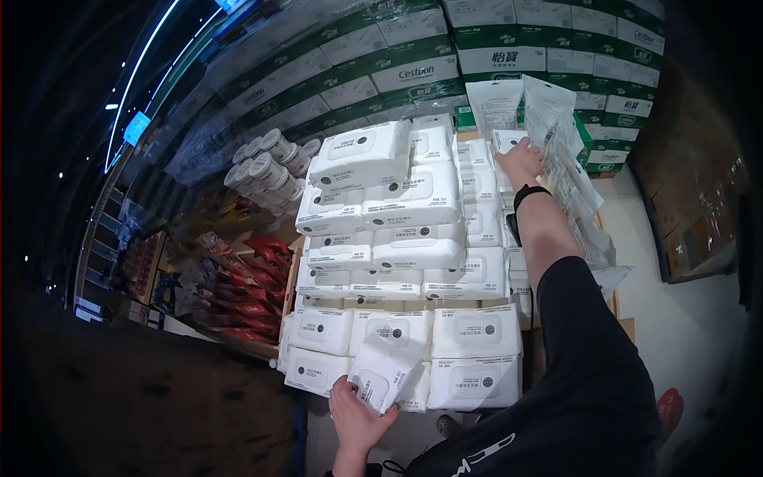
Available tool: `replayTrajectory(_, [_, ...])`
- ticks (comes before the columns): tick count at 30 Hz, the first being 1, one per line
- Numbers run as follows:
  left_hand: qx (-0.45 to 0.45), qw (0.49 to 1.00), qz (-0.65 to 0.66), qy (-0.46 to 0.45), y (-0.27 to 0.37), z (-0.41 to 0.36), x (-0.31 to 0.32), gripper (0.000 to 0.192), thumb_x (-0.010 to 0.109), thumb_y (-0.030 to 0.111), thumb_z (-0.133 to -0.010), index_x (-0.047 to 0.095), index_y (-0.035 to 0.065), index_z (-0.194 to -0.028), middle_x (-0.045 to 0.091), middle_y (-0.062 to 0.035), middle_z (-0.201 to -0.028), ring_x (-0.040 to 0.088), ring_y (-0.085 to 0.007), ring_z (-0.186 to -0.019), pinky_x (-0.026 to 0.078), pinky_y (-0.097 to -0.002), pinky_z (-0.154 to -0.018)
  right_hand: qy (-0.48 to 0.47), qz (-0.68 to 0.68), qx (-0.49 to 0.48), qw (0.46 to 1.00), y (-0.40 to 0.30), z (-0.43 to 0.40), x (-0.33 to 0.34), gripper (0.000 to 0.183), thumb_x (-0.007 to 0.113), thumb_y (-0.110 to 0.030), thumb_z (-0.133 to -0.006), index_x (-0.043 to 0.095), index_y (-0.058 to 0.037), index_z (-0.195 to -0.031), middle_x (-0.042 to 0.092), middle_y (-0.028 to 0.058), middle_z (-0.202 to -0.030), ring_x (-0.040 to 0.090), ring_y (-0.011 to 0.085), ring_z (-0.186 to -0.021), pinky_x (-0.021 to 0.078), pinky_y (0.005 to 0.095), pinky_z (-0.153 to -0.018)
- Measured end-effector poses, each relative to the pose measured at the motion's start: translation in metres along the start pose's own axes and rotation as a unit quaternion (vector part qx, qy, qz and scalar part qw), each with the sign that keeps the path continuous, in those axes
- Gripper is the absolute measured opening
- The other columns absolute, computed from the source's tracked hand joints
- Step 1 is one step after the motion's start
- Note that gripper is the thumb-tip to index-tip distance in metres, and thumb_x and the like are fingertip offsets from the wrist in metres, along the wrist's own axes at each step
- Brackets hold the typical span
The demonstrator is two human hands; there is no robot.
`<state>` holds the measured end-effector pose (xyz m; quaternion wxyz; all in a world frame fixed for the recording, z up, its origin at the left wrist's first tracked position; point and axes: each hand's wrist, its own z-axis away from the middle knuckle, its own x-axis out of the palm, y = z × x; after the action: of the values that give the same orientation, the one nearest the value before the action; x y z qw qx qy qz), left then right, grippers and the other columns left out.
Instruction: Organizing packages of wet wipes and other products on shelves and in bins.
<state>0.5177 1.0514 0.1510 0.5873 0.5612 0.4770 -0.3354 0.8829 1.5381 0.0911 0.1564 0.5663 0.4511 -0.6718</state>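
Note:
A stepped display of white wet-wipe packs (475,331) stands before me, its tiers rising toward the back. At the near edge my left hand (357,414) grips a wet-wipe pack (386,374), which is tilted over the lower packs. My right arm stretches along the display's right side. There my right hand (523,160) rests on a smaller white pack (508,141) near the back; its grip on that pack is hard to make out. Clear and white plastic bags (557,119) hang or lean just beyond and to the right of that hand.
Green-and-white water cartons (417,71) are stacked behind the display. Left of it are white lidded tubs (271,164) and red packets (250,292) in a wooden bin. A dark-edged panel (691,179) stands on the right above the pale floor (644,322).

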Motion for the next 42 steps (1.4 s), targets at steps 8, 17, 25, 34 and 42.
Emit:
replayTrajectory(8, [0.034, 0.998, -0.016, 0.056, -0.007, 0.001, 0.007, 0.086, 0.087, 0.033, -0.056, 0.04, -0.0022, -0.119, 0.047, -0.0243, -0.122, 0.048, -0.0432, -0.11, 0.04, -0.0517, -0.097, -0.09, 0.019, -0.133, 0.987, 0.009, -0.013, 0.018, 0.069, 0.057, -0.054, -0.089, 0.046, -0.0089, -0.14, 0.047, 0.0235, -0.141, 0.047, 0.0369, -0.131, 0.0399, 0.0471, -0.106])
replayTrajectory(17, [0.036, 0.996, 0.027, -0.072, 0.013, -0.028, -0.016, 0.083, 0.09, 0.029, -0.055, 0.043, -0.0004, -0.117, 0.05, -0.0211, -0.118, 0.049, -0.0398, -0.109, 0.039, -0.0471, -0.097, -0.162, -0.106, -0.479, 0.856, -0.018, 0.141, -0.086, 0.041, 0.066, -0.03, -0.084, 0.057, -0.0033, -0.113, 0.058, 0.0197, -0.116, 0.06, 0.0381, -0.108, 0.0513, 0.0484, -0.09])
replayTrajectory(25, [0.325, 0.945, 0.019, -0.042, 0.037, -0.048, -0.029, 0.084, 0.09, 0.025, -0.054, 0.046, 0.001, -0.121, 0.049, -0.0219, -0.13, 0.047, -0.0388, -0.121, 0.031, -0.052, -0.109, -0.187, -0.005, -0.76, 0.622, 0.073, 0.366, -0.21, 0.072, 0.08, -0.052, -0.07, 0.054, -0.003, -0.116, 0.05, 0.0207, -0.134, 0.046, 0.033, -0.128, 0.036, 0.0435, -0.105])
replayTrajectory(34, [0.442, 0.885, 0.141, 0.042, 0.067, -0.059, -0.02, 0.08, 0.084, 0.017, -0.072, 0.037, 0.0018, -0.134, 0.035, -0.0259, -0.146, 0.038, -0.0485, -0.132, 0.033, -0.0565, -0.111, 0.006, -0.072, -0.534, 0.843, 0.123, 0.355, -0.178, 0.07, 0.085, -0.031, -0.056, 0.052, -0.0055, -0.112, 0.054, 0.0151, -0.108, 0.054, 0.0336, -0.104, 0.0413, 0.0425, -0.092])
replayTrajectory(42, [0.315, 0.932, 0.171, 0.053, 0.001, -0.02, -0.007, 0.072, 0.081, 0.015, -0.075, 0.042, -0.0008, -0.134, 0.033, -0.0276, -0.147, 0.037, -0.0476, -0.134, 0.036, -0.0531, -0.109, 0.079, -0.07, -0.083, 0.991, 0.078, 0.229, -0.11, 0.076, 0.077, -0.042, -0.063, 0.045, -0.0047, -0.12, 0.052, 0.0209, -0.118, 0.051, 0.0365, -0.114, 0.0356, 0.0468, -0.101])
